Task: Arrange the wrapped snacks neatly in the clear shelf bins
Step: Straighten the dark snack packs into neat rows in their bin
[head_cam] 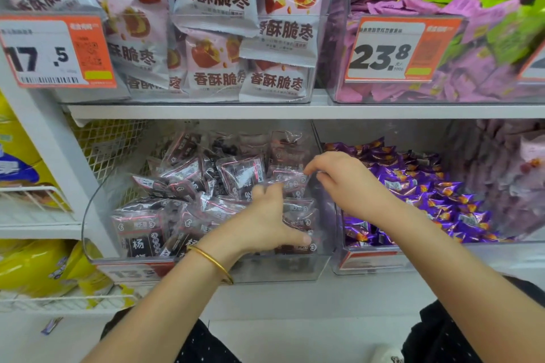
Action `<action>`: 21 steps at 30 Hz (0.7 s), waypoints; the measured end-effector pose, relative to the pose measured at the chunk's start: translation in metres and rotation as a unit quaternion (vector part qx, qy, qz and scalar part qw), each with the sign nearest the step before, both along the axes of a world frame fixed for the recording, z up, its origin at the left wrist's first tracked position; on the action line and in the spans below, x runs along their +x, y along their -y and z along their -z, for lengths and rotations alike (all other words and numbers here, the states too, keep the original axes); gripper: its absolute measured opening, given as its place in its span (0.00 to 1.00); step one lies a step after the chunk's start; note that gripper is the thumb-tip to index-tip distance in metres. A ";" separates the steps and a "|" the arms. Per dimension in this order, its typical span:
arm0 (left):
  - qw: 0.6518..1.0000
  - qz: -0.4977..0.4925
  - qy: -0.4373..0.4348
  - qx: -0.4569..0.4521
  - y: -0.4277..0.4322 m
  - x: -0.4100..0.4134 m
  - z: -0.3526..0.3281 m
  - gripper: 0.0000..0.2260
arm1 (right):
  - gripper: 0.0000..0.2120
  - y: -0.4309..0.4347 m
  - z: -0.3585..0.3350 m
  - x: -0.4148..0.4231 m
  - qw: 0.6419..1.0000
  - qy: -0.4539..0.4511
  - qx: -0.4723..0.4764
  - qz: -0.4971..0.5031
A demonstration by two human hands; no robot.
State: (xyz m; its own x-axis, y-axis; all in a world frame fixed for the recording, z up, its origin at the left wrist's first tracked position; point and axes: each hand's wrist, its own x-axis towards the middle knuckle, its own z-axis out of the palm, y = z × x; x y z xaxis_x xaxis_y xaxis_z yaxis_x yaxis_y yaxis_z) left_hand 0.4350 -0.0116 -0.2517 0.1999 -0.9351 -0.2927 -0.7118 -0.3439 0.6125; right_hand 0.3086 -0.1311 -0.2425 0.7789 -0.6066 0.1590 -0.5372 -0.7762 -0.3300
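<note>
Pressing spread left hand onto dark maroon clear-wrapped snack packets in clear plastic bin; right hand curled at one edge, grip unclear. Likely light, slippery: pinch sealed seams.

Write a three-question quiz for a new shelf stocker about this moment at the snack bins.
1. Multiple choice: the left hand and right hand are both at the bin that holds:
A. dark wrapped snacks
B. purple candies
C. pink sachets
2. True or false: the gold bangle is on the right wrist.
3. Fill in: the price tag on the upper right bin reads ___.

Key: 1 A. 2 False, it is on the left wrist. 3 23.8.
</note>
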 end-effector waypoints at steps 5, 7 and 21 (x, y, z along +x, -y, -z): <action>0.999 -0.025 -0.040 0.022 0.004 0.009 -0.005 0.39 | 0.19 -0.002 -0.001 -0.001 1.000 0.018 0.010 0.005; 0.994 -0.025 -0.103 0.014 0.003 0.010 -0.002 0.36 | 0.20 -0.002 -0.001 -0.001 0.999 0.026 0.014 0.012; 0.961 -0.045 0.177 -0.208 0.025 0.046 -0.001 0.15 | 0.20 0.029 0.000 0.055 0.956 -0.242 -0.156 -0.050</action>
State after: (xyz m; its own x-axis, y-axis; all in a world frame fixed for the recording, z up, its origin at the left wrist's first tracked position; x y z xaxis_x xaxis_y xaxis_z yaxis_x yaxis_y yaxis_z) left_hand 0.4806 -0.0365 -0.2506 0.3042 -0.9305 0.2042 -0.8795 -0.1920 0.4355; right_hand 0.3633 -0.1597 -0.2427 0.8581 -0.5080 -0.0746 -0.4871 -0.8515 0.1943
